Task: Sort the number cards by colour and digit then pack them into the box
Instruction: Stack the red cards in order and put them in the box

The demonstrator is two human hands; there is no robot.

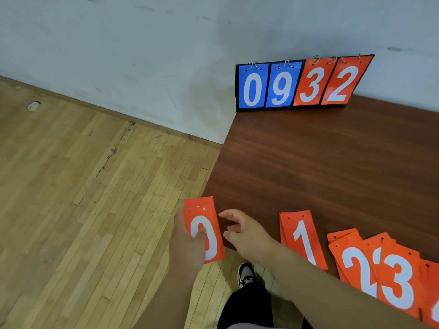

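Brown table (332,162): left hand (187,243) pinches the light, stiff 0 cards (204,231) off its corner; right hand (244,231) spread, empty. Grip long edges.

Head view: looks steeply down, close over table (332,162) corner.

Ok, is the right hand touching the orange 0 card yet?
Apart. The head view shows a dark gap of table between the right hand and the orange 0 card; only the left hand grips it.
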